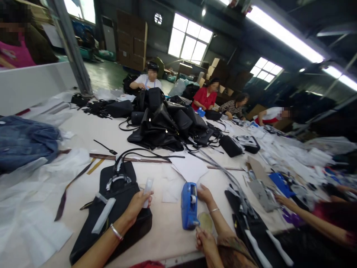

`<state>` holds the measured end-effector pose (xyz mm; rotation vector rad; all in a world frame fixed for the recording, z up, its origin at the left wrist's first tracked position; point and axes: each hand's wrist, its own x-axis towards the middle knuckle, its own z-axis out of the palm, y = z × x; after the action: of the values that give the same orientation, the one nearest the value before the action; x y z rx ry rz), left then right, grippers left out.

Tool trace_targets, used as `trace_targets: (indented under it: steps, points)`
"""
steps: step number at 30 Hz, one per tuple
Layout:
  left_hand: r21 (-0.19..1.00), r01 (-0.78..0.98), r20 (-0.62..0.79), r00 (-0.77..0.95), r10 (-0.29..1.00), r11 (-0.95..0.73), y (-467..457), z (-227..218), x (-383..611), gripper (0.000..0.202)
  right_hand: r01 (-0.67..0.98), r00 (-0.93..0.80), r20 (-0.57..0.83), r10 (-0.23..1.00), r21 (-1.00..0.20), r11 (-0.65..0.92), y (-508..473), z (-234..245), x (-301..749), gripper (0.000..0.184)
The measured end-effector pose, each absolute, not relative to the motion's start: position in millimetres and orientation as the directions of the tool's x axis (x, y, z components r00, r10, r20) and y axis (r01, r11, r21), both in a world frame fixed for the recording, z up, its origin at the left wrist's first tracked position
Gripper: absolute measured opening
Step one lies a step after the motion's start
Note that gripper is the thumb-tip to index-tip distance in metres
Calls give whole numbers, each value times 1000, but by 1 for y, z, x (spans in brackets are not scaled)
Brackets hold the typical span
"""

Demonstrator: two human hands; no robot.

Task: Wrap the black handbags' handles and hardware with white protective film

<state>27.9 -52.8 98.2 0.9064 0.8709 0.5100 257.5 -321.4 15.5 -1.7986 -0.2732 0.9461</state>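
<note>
My left hand [138, 206], a silver bangle on its wrist, is closed around a short white strip [148, 188] held upright over a black handbag [117, 216]. The handbag lies flat, its handle partly wrapped in pale material, with another white strip [103, 215] on top. My right hand [206, 240] pinches what looks like the tape end at the front of a blue tape dispenser [185, 208]. Behind the dispenser is another person's hand [205, 194], with a bracelet and patterned sleeve; whether it touches the dispenser, I cannot tell.
A large pile of black bags [164, 126] stands mid-table. White sheets [186, 166] lie beyond the dispenser. Denim cloth [26, 141] and thin white wrapping [39, 208] cover the left side. Black pieces with white-wrapped straps [255, 245] lie at right. Several co-workers sit around the table.
</note>
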Motion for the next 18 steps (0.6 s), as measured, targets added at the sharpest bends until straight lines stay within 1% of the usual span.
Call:
trace_targets:
  steps: [5,6,8,10,11,13,15,18]
  points:
    - [832,-21,-427,614,664,554,-47,77,26,46,-196,752,-403,521,-892,-407,-329,18,248,38]
    - [832,-10,-429,622,655,555,-47,74,26,46,-125,768,-357,532,-898,-422,-331,20,248,37]
    - [834,12,-434,630,644,551,-46,72,27,46,136,771,-204,603,-873,-469,-331,27,252,39]
    - [834,29,-441,634,635,551,-45,73,28,47,400,718,-60,694,-779,-482,-324,37,264,41]
    - [835,32,-442,634,634,550,-44,75,28,48,479,688,-22,725,-737,-476,-317,42,273,42]
    - [839,24,-435,627,646,543,-44,79,29,48,527,656,1,755,-717,-457,-302,52,301,42]
    - [841,9,-430,617,659,540,-45,84,28,48,582,594,16,804,-698,-417,-290,62,338,38]
    - [844,8,-438,586,681,536,-48,92,29,44,734,387,17,922,-611,-297,-281,77,390,31]
